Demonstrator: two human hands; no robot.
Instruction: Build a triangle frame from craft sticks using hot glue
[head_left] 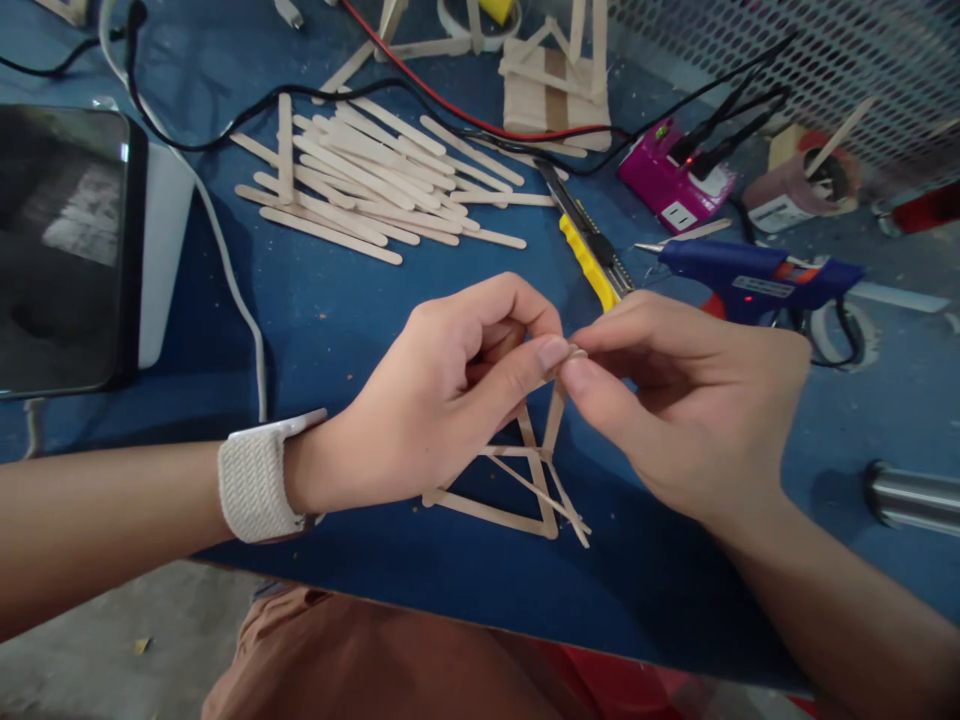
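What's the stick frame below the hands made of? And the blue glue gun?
The stick frame looks like bare wood: pale tan, matte, flat strips. The glue gun seems plastic: smooth, solid blue body; its thin, silvery tip is probably metal.

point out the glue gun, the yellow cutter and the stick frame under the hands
Glue gun (716, 263), head view: on its blue body
Yellow cutter (583, 254), head view: on its yellow handle
Stick frame (495, 513), head view: on its lowest stick

Beige stick frame (491, 512), blue table (322, 300), perhaps rust-brown clothing (375, 660)
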